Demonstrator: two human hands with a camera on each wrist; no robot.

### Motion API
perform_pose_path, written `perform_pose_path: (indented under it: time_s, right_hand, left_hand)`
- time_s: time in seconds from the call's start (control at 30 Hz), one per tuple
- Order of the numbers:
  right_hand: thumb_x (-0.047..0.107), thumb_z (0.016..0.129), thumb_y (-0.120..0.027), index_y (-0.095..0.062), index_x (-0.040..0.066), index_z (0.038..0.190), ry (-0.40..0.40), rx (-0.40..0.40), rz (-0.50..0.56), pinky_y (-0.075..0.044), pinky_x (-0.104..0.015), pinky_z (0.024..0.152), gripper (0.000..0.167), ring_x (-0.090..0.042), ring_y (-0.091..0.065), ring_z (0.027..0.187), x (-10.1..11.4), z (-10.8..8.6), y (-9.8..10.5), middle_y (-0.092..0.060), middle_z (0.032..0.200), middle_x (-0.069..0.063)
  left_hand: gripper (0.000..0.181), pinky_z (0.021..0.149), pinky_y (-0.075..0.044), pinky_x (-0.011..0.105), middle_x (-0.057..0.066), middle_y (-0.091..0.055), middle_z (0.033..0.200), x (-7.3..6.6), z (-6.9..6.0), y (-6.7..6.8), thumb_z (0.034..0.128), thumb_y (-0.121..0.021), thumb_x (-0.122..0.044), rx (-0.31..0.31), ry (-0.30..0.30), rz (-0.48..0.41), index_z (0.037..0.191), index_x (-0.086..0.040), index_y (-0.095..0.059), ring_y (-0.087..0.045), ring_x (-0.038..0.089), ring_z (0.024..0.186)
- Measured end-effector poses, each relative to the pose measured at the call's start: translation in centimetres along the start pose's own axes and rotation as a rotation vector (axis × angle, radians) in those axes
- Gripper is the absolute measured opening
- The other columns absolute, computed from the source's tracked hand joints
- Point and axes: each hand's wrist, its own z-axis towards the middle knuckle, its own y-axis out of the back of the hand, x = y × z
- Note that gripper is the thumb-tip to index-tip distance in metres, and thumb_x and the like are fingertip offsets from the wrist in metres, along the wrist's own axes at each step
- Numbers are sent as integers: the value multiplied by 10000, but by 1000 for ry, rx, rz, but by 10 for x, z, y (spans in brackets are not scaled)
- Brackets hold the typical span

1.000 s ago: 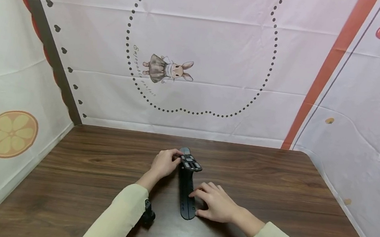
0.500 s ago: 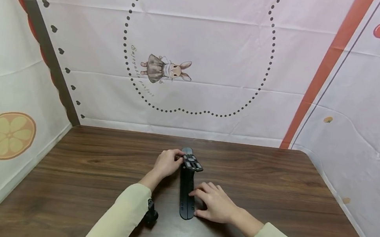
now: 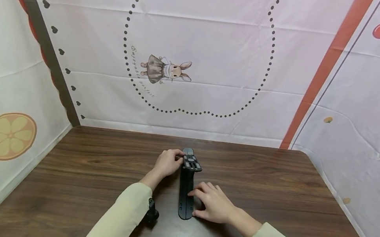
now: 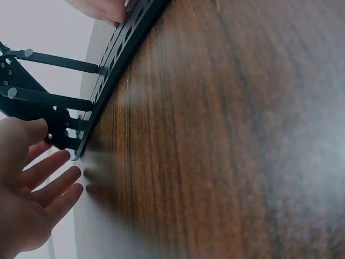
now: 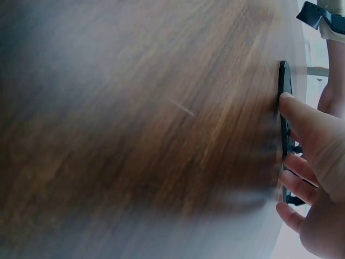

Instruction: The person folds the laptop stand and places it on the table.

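Observation:
A black folding stand point(image 3: 185, 195) lies lengthwise on the table, its long narrow base rounded at both ends. Over the far part of the base rises a tilted plate with grey pads point(image 3: 191, 161). Two struts point(image 4: 59, 99) join plate and base in the left wrist view. My left hand point(image 3: 168, 162) pinches the raised plate's left side between thumb and index finger, the other fingers spread. At the base's near end, my right hand point(image 3: 213, 203) holds the right edge, thumb at the rim and index finger on top. Its other fingertips are partly hidden in the head view.
The brown wooden table point(image 3: 107, 155) extends on both sides of the stand. A white printed cloth point(image 3: 218, 58) hangs behind the table and along its sides. Each wrist wears a small black camera, the left one point(image 3: 152, 212) standing close above the tabletop.
The stand's near end and my right hand have shifted slightly left. My left hand keeps its hold on the plate, whose tilt looks about the same.

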Motion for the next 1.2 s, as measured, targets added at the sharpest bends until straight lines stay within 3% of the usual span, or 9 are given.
perform_pose_path:
  time_s: [0.27,0.63,0.77,0.9,1.03,1.2]
  right_hand:
    - [422,800,-678,-579,202,1199,-16,3,6,-419,-350,796,466,-144,-478,1019,3,3,-1,-491,1180,13]
    - [370,809,-684,-594,193,1175,16,-8,3,-426,-350,761,416,-151,-497,1022,2,5,0,-508,1159,9]
    - [318,831,-671,-606,179,1153,4,5,36,-452,-376,772,356,-154,-526,1024,-2,6,4,-556,1121,30]
    - [269,856,-645,-609,160,1151,-25,13,102,-469,-397,811,316,-157,-550,1029,-6,9,7,-597,1100,33]
    - [219,865,-633,-618,132,1131,-62,-32,168,-484,-359,832,280,-145,-576,1004,-11,12,6,-627,1075,19]
    - [149,845,-653,-629,77,1081,-151,-157,230,-514,-327,779,248,-157,-629,921,-14,17,4,-664,1018,-28]
  left_hand:
    - [241,731,-509,335,51,-678,1053,0,1,-2,908,-555,-182,5,-21,-12,1121,-133,-658,-639,188,937]
    - [284,752,-502,350,60,-658,1115,-1,-2,3,923,-537,-195,50,-2,-12,1184,-129,-627,-625,199,988]
    - [318,764,-500,368,59,-655,1121,1,-4,6,921,-539,-188,84,-10,-8,1229,-134,-598,-619,204,991]
    - [323,829,-494,393,50,-661,1111,3,-7,7,915,-558,-194,68,-28,-20,1228,-127,-599,-616,211,1009]
    - [276,865,-482,387,32,-674,1072,4,-11,8,899,-586,-190,17,-42,-35,1160,-119,-638,-626,205,997]
    - [195,868,-477,377,11,-686,1018,2,-18,12,883,-604,-177,-16,-58,-51,1064,-136,-667,-637,190,966]
